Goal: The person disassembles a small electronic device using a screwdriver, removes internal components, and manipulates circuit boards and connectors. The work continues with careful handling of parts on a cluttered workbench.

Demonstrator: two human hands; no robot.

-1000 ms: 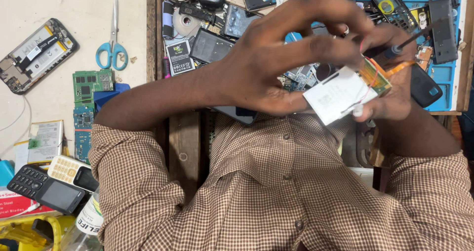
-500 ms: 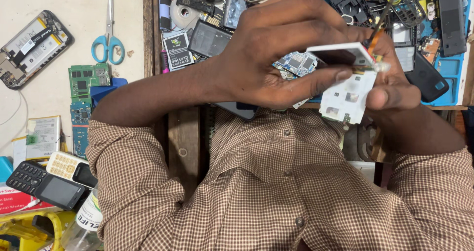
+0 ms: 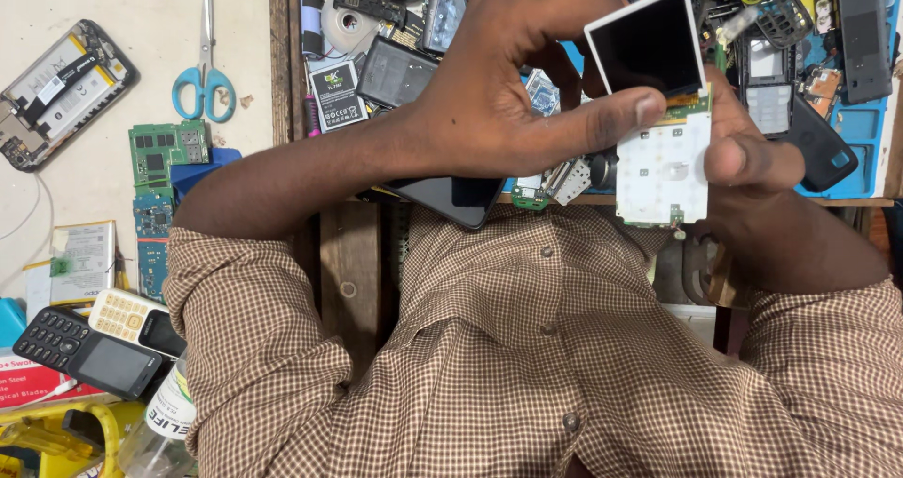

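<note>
- My left hand (image 3: 508,102) came across in front of my chest, and its thumb tip (image 3: 640,111) was pressed flat on the phone board (image 3: 663,172), right where the display joined it
- The other left fingers were curled together over the top, at 12 o'clock of the thumb, closing on the upper left corner of the display (image 3: 647,45)
- So that hand was pinching the display and board between thumb and fingers
- My right hand (image 3: 752,158) gripped the board from 3 o'clock, thumb bent against its right edge; the rest of those fingers were behind the board, and I could not tell how they lay
- The board was held up in the air over the front edge of the bench, white keypad face towards me, with the white-framed black display standing at 12 o'clock of it, tilted a little
- A dark phone (image 3: 451,200) lay under my left wrist, at 8 o'clock of the board
- The parts tray (image 3: 287,64) behind my hands was heaped with batteries, covers and boards
- A blue mat (image 3: 847,149) sat at 3 o'clock, under dark phone shells
- Far out at 9 o'clock: blue-handled scissors (image 3: 205,73), an opened smartphone (image 3: 56,92) and green circuit boards (image 3: 169,144)
- Two keypad phones (image 3: 94,342) lay at 8 o'clock, beside my checked sleeve (image 3: 245,346)
</note>
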